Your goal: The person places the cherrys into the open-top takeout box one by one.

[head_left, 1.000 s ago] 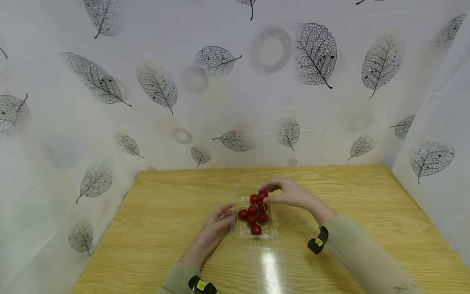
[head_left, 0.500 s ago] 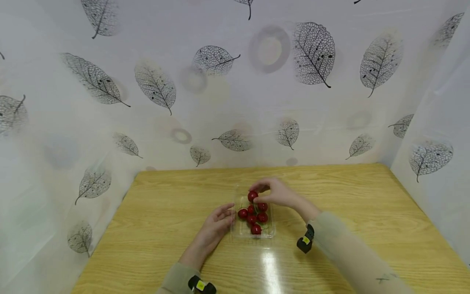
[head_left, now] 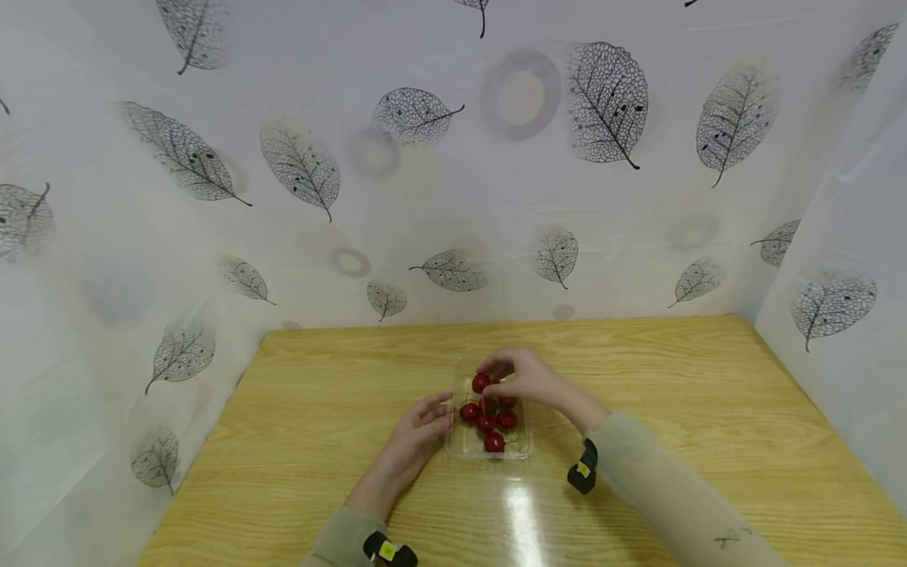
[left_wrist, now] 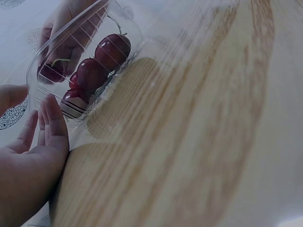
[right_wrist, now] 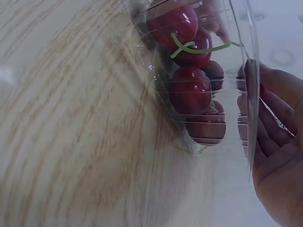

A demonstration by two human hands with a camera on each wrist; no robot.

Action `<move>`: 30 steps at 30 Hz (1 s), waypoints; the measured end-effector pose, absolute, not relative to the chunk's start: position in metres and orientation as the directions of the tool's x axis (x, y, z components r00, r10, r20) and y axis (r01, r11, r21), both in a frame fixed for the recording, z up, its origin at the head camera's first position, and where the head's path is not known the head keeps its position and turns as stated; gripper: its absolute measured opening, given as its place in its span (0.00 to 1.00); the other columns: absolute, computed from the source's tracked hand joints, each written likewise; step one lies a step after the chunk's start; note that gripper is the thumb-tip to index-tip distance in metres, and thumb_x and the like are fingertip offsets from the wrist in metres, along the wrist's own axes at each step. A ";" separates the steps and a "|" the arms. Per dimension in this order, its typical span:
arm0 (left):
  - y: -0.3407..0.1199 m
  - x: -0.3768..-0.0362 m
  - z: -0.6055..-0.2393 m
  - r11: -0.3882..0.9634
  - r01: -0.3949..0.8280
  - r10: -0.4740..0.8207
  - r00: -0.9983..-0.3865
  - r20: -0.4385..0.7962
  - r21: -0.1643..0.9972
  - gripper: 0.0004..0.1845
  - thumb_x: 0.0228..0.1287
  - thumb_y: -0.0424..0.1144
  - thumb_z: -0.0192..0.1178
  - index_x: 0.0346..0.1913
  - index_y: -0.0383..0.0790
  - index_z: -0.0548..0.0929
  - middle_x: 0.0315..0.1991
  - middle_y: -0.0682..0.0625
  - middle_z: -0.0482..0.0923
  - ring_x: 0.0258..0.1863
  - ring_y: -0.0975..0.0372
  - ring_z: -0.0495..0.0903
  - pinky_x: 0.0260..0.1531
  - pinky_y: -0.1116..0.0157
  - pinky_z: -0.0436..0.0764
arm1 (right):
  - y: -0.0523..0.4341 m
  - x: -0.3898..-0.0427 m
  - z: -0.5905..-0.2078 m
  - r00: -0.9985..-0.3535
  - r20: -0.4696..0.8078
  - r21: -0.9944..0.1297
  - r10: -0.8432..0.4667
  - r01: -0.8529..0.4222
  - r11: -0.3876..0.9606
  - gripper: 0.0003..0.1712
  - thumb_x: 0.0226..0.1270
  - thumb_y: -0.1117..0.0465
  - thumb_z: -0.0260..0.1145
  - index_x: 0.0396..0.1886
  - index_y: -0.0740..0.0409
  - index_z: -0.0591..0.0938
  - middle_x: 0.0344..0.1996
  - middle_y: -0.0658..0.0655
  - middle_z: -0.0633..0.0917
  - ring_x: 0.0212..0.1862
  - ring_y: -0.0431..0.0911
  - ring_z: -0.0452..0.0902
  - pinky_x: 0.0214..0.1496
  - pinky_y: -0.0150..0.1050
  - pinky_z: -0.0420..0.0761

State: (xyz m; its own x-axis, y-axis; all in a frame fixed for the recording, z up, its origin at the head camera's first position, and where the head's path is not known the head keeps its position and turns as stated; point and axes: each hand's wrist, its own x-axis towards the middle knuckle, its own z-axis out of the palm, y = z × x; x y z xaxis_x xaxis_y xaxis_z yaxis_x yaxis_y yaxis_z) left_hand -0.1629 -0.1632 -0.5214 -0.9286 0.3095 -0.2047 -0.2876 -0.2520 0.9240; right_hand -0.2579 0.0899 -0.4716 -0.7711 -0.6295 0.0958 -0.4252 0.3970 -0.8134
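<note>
A clear plastic box (head_left: 506, 456) with several dark red cherries (head_left: 494, 442) in it stands mid-table. Above its far part, my right hand (head_left: 530, 381) pinches one cherry (head_left: 481, 383) between thumb and fingertips. Through the clear wall, the left wrist view shows this held cherry (left_wrist: 51, 72) with its green stem. My left hand (head_left: 414, 441) lies along the box's left side, its extended fingers (left_wrist: 56, 120) right at the wall. Two crossing stems (right_wrist: 199, 49) show among the cherries in the right wrist view.
The wooden table (head_left: 319, 449) runs back to a hanging sheet (head_left: 453, 197) printed with leaves, which also encloses both sides. A bright reflection lies on the wood in front of the box. Each wrist wears a black strap (head_left: 583, 468).
My right hand, at the box's far right corner earlier, has lifted a cherry and carried it left, across the box's far part. My left hand has stayed at the left wall.
</note>
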 end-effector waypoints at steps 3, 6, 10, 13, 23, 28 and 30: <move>-0.163 -0.163 -0.522 -0.247 -0.291 0.305 -0.929 -0.211 0.924 0.32 0.78 0.26 0.54 0.79 0.24 0.59 0.55 0.54 0.76 0.54 0.68 0.78 0.53 0.73 0.79 | 0.088 -0.257 -0.472 -0.770 0.098 -0.802 -0.630 -0.436 0.408 0.19 0.63 0.65 0.78 0.53 0.66 0.87 0.47 0.63 0.91 0.47 0.52 0.89 0.55 0.42 0.89; -0.163 -0.164 -0.522 -0.247 -0.292 0.300 -0.930 -0.214 0.924 0.32 0.77 0.25 0.53 0.79 0.24 0.59 0.54 0.54 0.76 0.54 0.68 0.79 0.52 0.73 0.79 | 0.086 -0.255 -0.471 -0.773 0.107 -0.787 -0.625 -0.450 0.422 0.19 0.63 0.65 0.78 0.53 0.66 0.87 0.47 0.63 0.91 0.47 0.52 0.89 0.55 0.42 0.89; -0.164 -0.164 -0.523 -0.253 -0.285 0.307 -0.930 -0.203 0.925 0.31 0.78 0.26 0.54 0.79 0.24 0.59 0.54 0.55 0.77 0.54 0.68 0.79 0.53 0.73 0.79 | 0.083 -0.253 -0.472 -0.781 0.108 -0.750 -0.615 -0.470 0.465 0.19 0.63 0.64 0.79 0.53 0.63 0.88 0.45 0.59 0.92 0.45 0.48 0.88 0.52 0.39 0.88; -0.164 -0.165 -0.523 -0.255 -0.282 0.310 -0.930 -0.198 0.925 0.31 0.78 0.26 0.54 0.79 0.24 0.60 0.54 0.55 0.77 0.54 0.68 0.79 0.52 0.73 0.79 | 0.081 -0.253 -0.472 -0.786 0.103 -0.725 -0.609 -0.479 0.495 0.19 0.63 0.63 0.79 0.52 0.61 0.88 0.44 0.57 0.92 0.44 0.44 0.87 0.51 0.36 0.87; -0.164 -0.165 -0.523 -0.253 -0.283 0.306 -0.930 -0.201 0.925 0.31 0.78 0.26 0.53 0.79 0.24 0.59 0.54 0.55 0.77 0.53 0.68 0.79 0.53 0.72 0.80 | 0.075 -0.253 -0.474 -0.783 0.126 -0.690 -0.609 -0.511 0.513 0.18 0.64 0.62 0.79 0.52 0.62 0.89 0.45 0.58 0.92 0.45 0.48 0.89 0.52 0.41 0.88; -0.164 -0.165 -0.523 -0.249 -0.282 0.308 -0.930 -0.201 0.926 0.31 0.78 0.26 0.53 0.79 0.24 0.59 0.54 0.54 0.76 0.54 0.67 0.78 0.53 0.72 0.80 | 0.073 -0.253 -0.475 -0.780 0.138 -0.686 -0.610 -0.520 0.510 0.19 0.64 0.63 0.79 0.53 0.63 0.88 0.47 0.60 0.92 0.46 0.49 0.89 0.54 0.43 0.88; -0.164 -0.165 -0.523 -0.250 -0.281 0.311 -0.929 -0.198 0.927 0.31 0.78 0.26 0.53 0.79 0.24 0.59 0.54 0.54 0.76 0.54 0.67 0.78 0.53 0.72 0.80 | 0.073 -0.253 -0.475 -0.782 0.141 -0.689 -0.607 -0.518 0.506 0.19 0.64 0.63 0.79 0.53 0.64 0.88 0.47 0.60 0.92 0.47 0.50 0.89 0.54 0.43 0.88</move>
State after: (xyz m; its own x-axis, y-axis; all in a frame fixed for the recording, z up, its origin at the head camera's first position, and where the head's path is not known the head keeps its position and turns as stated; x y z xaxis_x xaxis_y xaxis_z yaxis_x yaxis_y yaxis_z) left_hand -0.1653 -0.1643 -0.5228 -0.9295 0.3111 -0.1983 -0.2813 -0.2498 0.9266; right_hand -0.2527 0.0729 -0.4750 -0.7818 -0.6073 0.1414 -0.5180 0.5064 -0.6894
